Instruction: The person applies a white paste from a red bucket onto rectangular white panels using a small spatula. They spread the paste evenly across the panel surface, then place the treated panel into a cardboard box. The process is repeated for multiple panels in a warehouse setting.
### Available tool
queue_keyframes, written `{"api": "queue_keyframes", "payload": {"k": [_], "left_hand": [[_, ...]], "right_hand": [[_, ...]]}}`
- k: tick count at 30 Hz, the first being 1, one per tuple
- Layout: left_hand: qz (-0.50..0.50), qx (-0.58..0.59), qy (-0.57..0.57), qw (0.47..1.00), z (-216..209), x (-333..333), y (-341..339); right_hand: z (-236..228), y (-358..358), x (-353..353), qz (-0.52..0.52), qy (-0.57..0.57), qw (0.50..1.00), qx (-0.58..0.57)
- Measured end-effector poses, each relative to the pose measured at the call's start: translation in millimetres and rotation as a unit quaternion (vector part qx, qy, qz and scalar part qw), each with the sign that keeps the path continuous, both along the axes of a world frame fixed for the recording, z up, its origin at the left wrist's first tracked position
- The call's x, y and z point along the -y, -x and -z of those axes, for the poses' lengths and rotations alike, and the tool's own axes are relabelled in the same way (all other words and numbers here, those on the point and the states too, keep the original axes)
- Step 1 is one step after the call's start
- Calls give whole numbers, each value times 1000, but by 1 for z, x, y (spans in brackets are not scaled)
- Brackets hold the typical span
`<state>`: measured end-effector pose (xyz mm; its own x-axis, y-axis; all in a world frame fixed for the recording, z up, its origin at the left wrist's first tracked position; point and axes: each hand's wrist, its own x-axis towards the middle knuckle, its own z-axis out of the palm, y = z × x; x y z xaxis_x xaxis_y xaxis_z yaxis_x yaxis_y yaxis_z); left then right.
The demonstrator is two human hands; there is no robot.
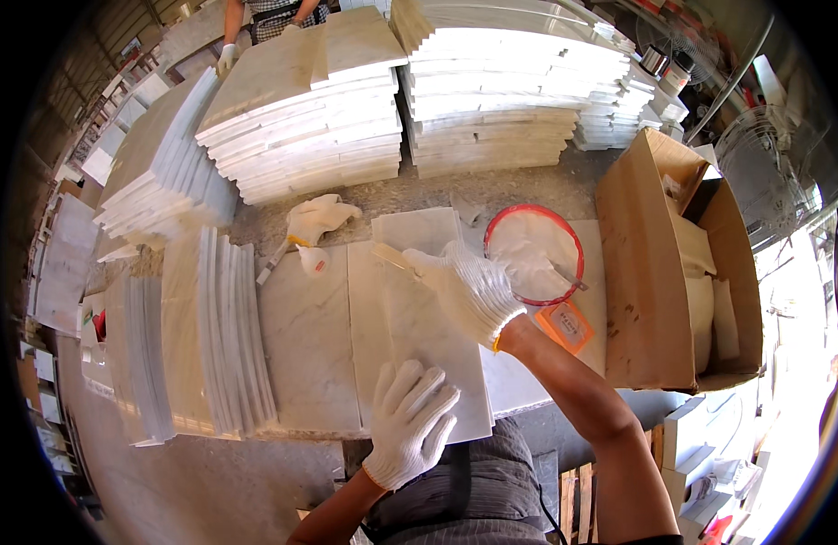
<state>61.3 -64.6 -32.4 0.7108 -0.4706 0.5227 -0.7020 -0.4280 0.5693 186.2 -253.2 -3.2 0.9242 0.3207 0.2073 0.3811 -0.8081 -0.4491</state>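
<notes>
A pale marble slab point(428, 327) lies before me on the work surface, its near end reaching over the front edge. My left hand point(410, 422), in a white knit glove, rests on the slab's near end with fingers extended and slightly apart. My right hand point(471, 289), gloved likewise, is over the slab's upper part. Its fingers are closed around a flat tan strip point(396, 260) that points left; its exact kind is unclear. Right of that hand stands a red-rimmed basin point(534, 238) of white paste, with a tool leaning on its rim.
Stacked slabs point(310, 132) line the back. More slabs point(215, 336) stand on edge at left. A crumpled cloth point(321, 220) and small white bottle point(313, 262) lie nearby. An orange box point(564, 327) sits below the basin; a cardboard carton point(641, 272) is at right. Another person's gloved hand point(226, 59) shows behind.
</notes>
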Motion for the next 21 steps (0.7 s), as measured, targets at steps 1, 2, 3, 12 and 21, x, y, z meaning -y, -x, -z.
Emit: {"api": "queue_keyframes", "payload": {"k": [1, 2, 3, 12, 21], "left_hand": [[-1, 3, -5, 1000, 0, 0, 0], [-1, 7, -11, 1000, 0, 1, 0], [-4, 11, -18, 1000, -1, -1, 0], [-9, 15, -4, 1000, 2, -1, 2], [-17, 34, -20, 999, 4, -2, 3]], "right_hand": [[6, 4, -1, 8, -7, 1000, 15], [10, 8, 0, 16, -14, 999, 29], [8, 10, -2, 17, 2, 1000, 17], [-8, 5, 6, -31, 21, 999, -11], [7, -13, 13, -68, 35, 997, -1]]}}
